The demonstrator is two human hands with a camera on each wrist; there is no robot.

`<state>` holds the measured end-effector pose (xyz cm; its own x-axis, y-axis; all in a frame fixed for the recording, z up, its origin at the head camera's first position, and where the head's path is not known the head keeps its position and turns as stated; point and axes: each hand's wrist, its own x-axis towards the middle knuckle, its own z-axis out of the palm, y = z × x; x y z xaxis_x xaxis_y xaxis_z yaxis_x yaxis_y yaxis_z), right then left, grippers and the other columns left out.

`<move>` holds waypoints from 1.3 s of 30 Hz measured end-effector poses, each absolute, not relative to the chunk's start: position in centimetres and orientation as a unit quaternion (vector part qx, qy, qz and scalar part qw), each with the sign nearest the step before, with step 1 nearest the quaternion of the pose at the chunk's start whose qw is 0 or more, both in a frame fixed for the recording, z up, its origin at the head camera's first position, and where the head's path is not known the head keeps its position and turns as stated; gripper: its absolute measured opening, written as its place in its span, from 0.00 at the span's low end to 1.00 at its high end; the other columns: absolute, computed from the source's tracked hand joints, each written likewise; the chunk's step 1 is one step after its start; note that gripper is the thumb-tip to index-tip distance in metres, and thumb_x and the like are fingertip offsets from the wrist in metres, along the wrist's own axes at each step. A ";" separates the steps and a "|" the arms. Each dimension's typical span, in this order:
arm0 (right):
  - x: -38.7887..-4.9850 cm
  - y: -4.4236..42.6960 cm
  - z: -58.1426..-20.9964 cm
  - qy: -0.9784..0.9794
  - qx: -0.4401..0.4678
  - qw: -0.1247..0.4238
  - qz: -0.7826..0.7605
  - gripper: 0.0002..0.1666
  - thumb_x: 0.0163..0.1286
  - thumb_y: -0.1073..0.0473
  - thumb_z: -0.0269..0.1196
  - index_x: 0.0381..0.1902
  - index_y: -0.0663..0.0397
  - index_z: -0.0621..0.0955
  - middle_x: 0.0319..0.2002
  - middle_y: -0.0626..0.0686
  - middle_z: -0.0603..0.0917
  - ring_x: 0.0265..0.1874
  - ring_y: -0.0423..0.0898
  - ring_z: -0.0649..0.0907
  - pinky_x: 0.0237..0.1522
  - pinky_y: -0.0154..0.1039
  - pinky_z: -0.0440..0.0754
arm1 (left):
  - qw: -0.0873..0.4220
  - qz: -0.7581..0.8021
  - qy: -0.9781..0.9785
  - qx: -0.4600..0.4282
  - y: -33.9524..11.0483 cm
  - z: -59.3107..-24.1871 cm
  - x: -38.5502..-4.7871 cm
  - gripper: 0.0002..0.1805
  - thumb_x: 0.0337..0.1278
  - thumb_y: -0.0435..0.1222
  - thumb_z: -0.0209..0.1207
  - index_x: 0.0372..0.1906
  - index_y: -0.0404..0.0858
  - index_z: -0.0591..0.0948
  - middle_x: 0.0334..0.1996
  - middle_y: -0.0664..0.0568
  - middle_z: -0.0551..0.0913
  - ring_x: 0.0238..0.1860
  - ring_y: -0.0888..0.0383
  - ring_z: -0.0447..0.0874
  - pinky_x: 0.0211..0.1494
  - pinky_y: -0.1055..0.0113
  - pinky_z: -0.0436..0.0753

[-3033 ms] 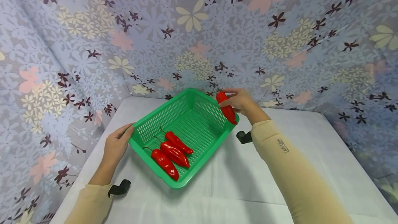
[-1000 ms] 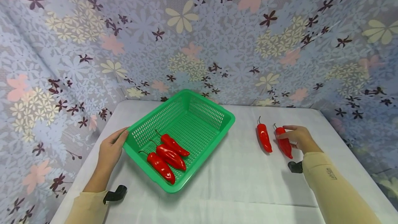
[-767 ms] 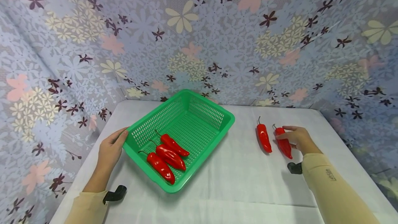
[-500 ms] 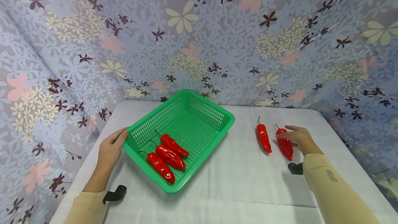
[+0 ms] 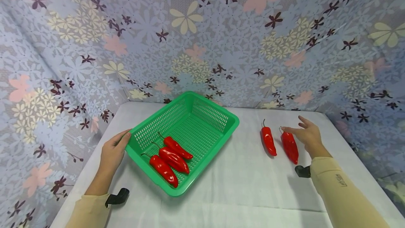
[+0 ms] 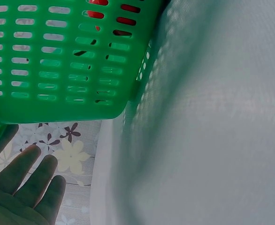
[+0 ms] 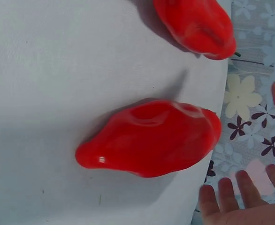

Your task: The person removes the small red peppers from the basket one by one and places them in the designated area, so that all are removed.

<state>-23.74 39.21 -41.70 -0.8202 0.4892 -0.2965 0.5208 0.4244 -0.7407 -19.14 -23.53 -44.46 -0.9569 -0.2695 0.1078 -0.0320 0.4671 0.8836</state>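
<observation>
Three red peppers (image 5: 174, 159) lie side by side in the lower left part of a green basket (image 5: 215, 104). My left hand (image 5: 112, 152) pinches the basket's left corner at the rim; in the left wrist view that hand (image 6: 22, 192) has its other fingers extended below the perforated wall (image 6: 34, 110). Two more red peppers lie on the table at the right, a slimmer one (image 5: 269, 141) and a wider one (image 5: 290, 147). By the wider pepper's stem end is my right hand (image 5: 308, 134), fingers spread. The right wrist view shows the hand (image 7: 250, 206) apart from the nearer pepper (image 7: 151, 138).
A white-covered table (image 5: 243, 178) lies under everything, with bare cloth between the basket and the two peppers. Flower-patterned fabric (image 5: 196, 45) rises behind the table and at the left. Each wrist carries a small black device (image 5: 117, 197).
Three seconds ago my right hand held a pepper over the basket's right corner. It moved right and lowered the pepper to the table, then let go and spread its fingers. My left hand stayed on the rim.
</observation>
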 end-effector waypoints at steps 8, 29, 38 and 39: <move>-24.0 38.3 -41.0 0.849 0.274 -0.010 -0.451 0.61 0.64 0.44 0.72 0.82 0.37 0.47 0.79 0.63 0.51 0.75 0.67 0.53 0.64 0.71 0.62 | 0.117 -0.510 -0.847 0.092 -23.5 -44.6 -19.2 0.32 0.71 0.59 0.53 0.64 0.39 0.81 0.63 0.42 0.78 0.70 0.43 0.68 0.69 0.42 0.66; -25.6 31.5 -36.8 0.863 0.158 -0.019 -0.480 0.61 0.58 0.39 0.76 0.81 0.34 0.55 0.77 0.56 0.60 0.76 0.58 0.59 0.65 0.65 0.66 | 0.122 -0.514 -0.844 0.090 -23.6 -45.0 -19.3 0.32 0.71 0.59 0.53 0.63 0.39 0.82 0.62 0.43 0.79 0.69 0.45 0.70 0.68 0.43 0.67; -26.0 28.2 -35.5 0.861 0.100 -0.027 -0.498 0.54 0.59 0.48 0.77 0.78 0.42 0.64 0.75 0.56 0.66 0.73 0.57 0.64 0.66 0.60 0.68 | 0.120 -0.517 -0.843 0.089 -23.6 -45.0 -19.3 0.32 0.70 0.60 0.54 0.64 0.40 0.81 0.63 0.43 0.79 0.69 0.45 0.70 0.69 0.43 0.66; -26.0 27.8 -35.4 0.862 0.096 -0.026 -0.498 0.53 0.58 0.49 0.78 0.78 0.42 0.65 0.74 0.56 0.66 0.73 0.57 0.64 0.67 0.60 0.68 | 0.119 -0.517 -0.843 0.089 -23.6 -45.0 -19.3 0.32 0.70 0.60 0.54 0.64 0.40 0.81 0.63 0.43 0.79 0.69 0.45 0.69 0.69 0.43 0.66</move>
